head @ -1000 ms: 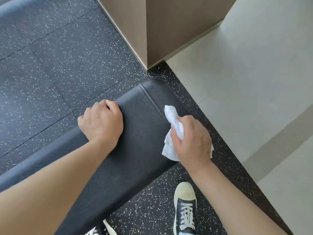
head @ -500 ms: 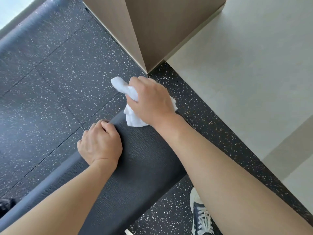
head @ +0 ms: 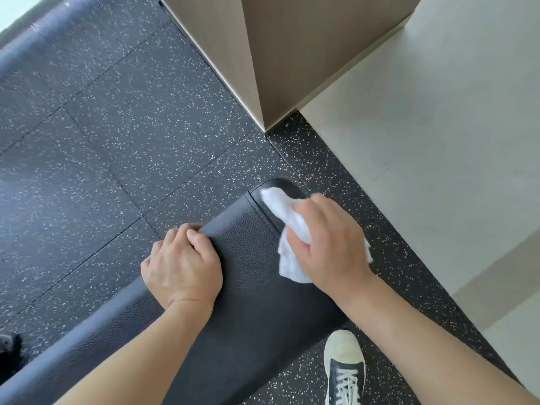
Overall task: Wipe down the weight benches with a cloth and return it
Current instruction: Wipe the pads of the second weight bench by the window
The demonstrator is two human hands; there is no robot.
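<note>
Fingers (head: 295, 238) of right hand (head: 330, 244) around white cloth (head: 289, 217), seemingly against bench (head: 248, 258)

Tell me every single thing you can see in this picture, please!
weight bench: one, black padded leather, runs from bottom left up to the middle
cloth: one, white, crumpled on the far end of the bench under the right hand
rubber floor: one area, black with white speckles, left and middle
smooth floor: one area, pale grey, right side
pillar: one, light brown wood look, top middle
dark fuzzy thing: one, black, left edge, too little showing to tell what it is
shoe: one, black with white laces and pale toe, bottom right of the bench
left hand: one, gripping the bench's left edge
right hand: one, holding the cloth
</note>
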